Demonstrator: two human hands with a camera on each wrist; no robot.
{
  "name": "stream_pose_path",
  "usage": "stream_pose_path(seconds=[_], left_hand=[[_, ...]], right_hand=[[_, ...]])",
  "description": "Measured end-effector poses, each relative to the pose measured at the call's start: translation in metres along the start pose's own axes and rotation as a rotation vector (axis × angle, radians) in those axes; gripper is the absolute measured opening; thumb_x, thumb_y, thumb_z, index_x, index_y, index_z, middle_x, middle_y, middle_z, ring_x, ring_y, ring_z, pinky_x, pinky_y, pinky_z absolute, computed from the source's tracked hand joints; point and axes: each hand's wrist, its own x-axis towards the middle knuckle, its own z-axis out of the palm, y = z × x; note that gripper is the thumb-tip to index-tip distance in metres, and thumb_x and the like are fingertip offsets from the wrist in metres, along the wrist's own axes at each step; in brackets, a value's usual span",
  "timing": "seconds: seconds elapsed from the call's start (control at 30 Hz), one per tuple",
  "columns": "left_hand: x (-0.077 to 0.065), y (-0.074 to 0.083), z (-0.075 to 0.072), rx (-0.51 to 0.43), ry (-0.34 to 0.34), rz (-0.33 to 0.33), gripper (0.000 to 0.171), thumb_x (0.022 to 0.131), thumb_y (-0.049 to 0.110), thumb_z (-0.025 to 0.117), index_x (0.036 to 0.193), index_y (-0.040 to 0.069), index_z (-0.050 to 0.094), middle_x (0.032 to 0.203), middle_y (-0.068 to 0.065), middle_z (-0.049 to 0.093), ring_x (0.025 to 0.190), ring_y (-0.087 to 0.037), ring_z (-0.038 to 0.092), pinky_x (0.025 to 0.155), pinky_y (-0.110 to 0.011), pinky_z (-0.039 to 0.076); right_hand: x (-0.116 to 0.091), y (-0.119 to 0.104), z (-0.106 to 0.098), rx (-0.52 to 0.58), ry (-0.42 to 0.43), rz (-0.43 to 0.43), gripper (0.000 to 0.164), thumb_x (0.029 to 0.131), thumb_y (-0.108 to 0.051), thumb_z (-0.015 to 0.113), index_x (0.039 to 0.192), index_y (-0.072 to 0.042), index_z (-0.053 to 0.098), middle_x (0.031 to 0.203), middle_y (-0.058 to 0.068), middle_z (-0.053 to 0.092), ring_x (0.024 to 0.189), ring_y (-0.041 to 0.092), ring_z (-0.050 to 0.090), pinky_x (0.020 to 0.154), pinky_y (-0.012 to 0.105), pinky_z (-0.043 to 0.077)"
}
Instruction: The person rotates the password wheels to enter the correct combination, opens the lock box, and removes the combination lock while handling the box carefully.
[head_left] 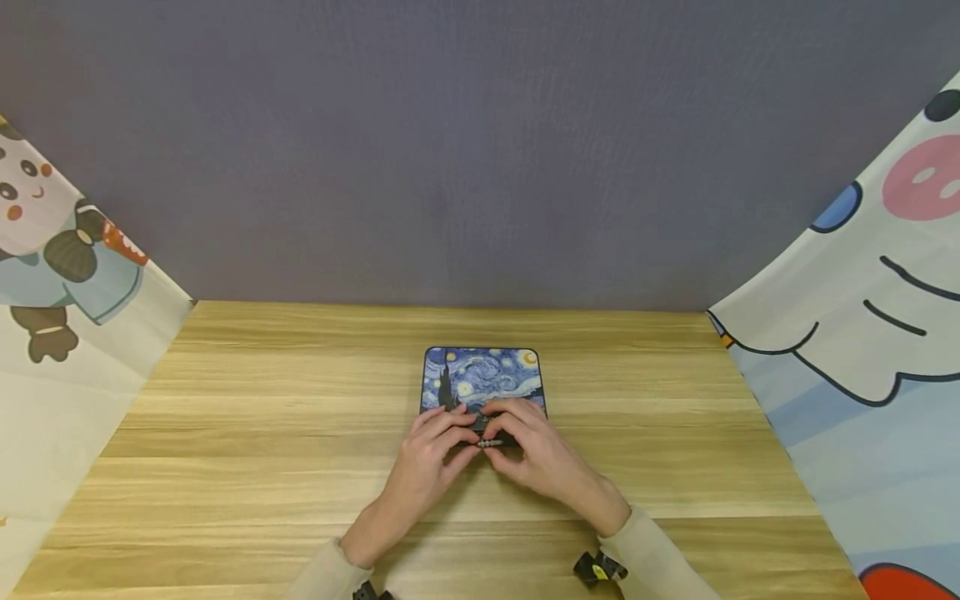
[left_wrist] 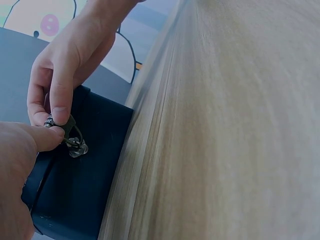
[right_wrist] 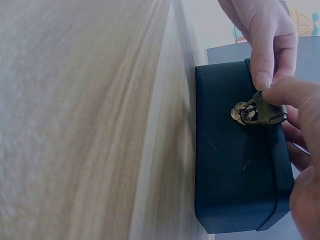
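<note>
A small dark metal box [right_wrist: 230,170], its lid [head_left: 487,375] printed with a swirling blue night-sky painting, sits on the wooden table. A bronze-coloured padlock [right_wrist: 272,114] hangs by its shackle from the round metal clasp [left_wrist: 78,148] on the box's front. In the head view, a row of small dials [head_left: 490,442] shows on the padlock between the hands. My left hand [head_left: 435,450] pinches one end of the padlock. On its other end, my right hand [head_left: 536,450] pinches with thumb and fingers. Some fingertips are hidden behind the padlock.
The wooden table [head_left: 262,433] spreads around the box. A grey panel [head_left: 450,150] rises along the back. Cartoon-printed sheets hang at the left [head_left: 90,367] and right [head_left: 810,433].
</note>
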Motion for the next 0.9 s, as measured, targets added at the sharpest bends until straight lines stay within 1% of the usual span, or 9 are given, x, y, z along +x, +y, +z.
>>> stream_pose_path(seconds=[0.13,0.63,0.9], left_hand=[[0.0002,0.0001,-0.0001,0.0,-0.002,0.0,0.023,0.072,0.013,0.093,0.087,0.01,0.076,0.109,-0.007,0.077,0.112,-0.027,0.072,0.103,-0.049,0.053],[0.0007,0.0017,-0.0009,0.001,-0.007,-0.013,0.023,0.072,0.012,0.093,0.087,0.011,0.076,0.11,-0.007,0.077,0.112,-0.028,0.072,0.104,-0.05,0.052],[0.0005,0.0012,-0.0006,0.004,-0.005,-0.007,0.023,0.072,0.013,0.093,0.087,0.011,0.076,0.109,-0.007,0.077,0.112,-0.028,0.072,0.104,-0.05,0.052]], right_hand=[[-0.0001,0.0005,0.0006,-0.006,0.016,-0.017,0.026,0.083,-0.013,0.086,0.098,-0.015,0.064,0.13,0.006,0.064,0.123,0.025,0.06,0.105,0.048,0.05],[-0.0001,0.0008,0.0006,-0.014,0.009,-0.011,0.025,0.084,-0.013,0.086,0.097,-0.016,0.065,0.13,0.005,0.064,0.122,0.025,0.06,0.104,0.048,0.05],[-0.0001,0.0011,0.0005,-0.004,0.007,-0.001,0.025,0.084,-0.014,0.086,0.097,-0.017,0.065,0.131,0.004,0.064,0.123,0.025,0.06,0.103,0.048,0.049]])
